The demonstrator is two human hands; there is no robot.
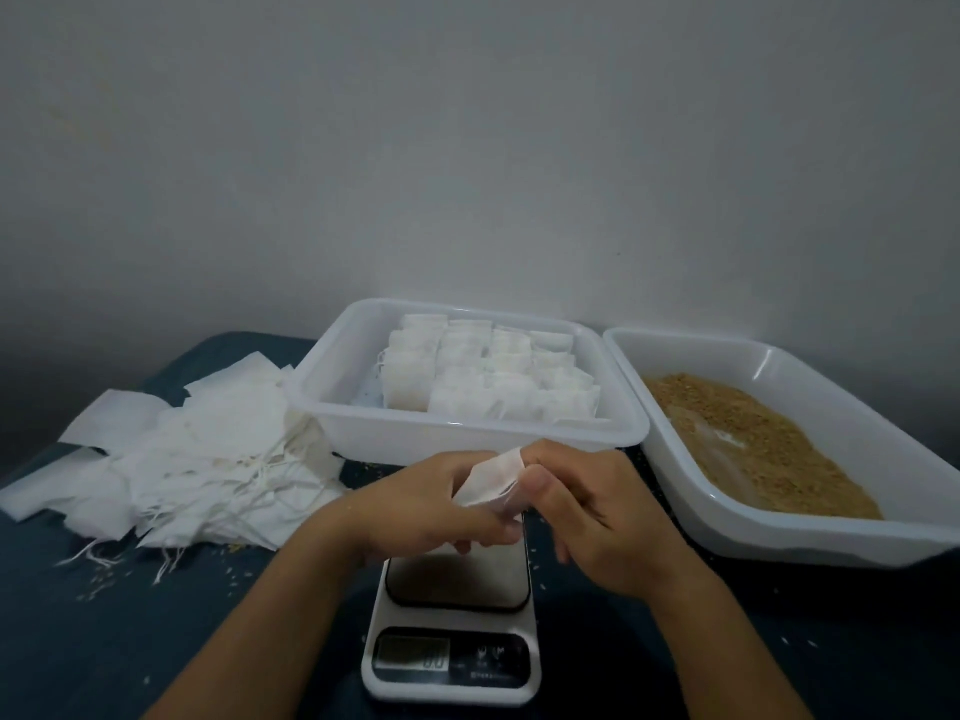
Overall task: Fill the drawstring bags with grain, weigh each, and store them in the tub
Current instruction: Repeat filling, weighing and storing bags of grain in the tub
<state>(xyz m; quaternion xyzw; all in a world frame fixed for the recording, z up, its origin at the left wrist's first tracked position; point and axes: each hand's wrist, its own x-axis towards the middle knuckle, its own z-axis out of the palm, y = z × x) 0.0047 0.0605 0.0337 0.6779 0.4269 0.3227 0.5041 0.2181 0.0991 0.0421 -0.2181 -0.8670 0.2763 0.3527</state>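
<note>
Both hands hold one small white drawstring bag [492, 479] above the kitchen scale [453, 636]. My left hand [426, 511] grips its lower part; my right hand [587, 506] pinches its upper right edge between thumb and fingers. The bag looks flat. The scale's steel platform [457, 579] is bare and its display is lit. A white tub [363, 423] behind the hands holds several filled bags [493, 376] in rows. To the right, another white tub [810, 537] holds brown grain [753, 439].
A loose pile of empty white bags [197, 459] with trailing strings lies on the dark blue cloth [130, 615] at the left. Stray grains are scattered on the cloth around the scale. A grey wall stands close behind the tubs.
</note>
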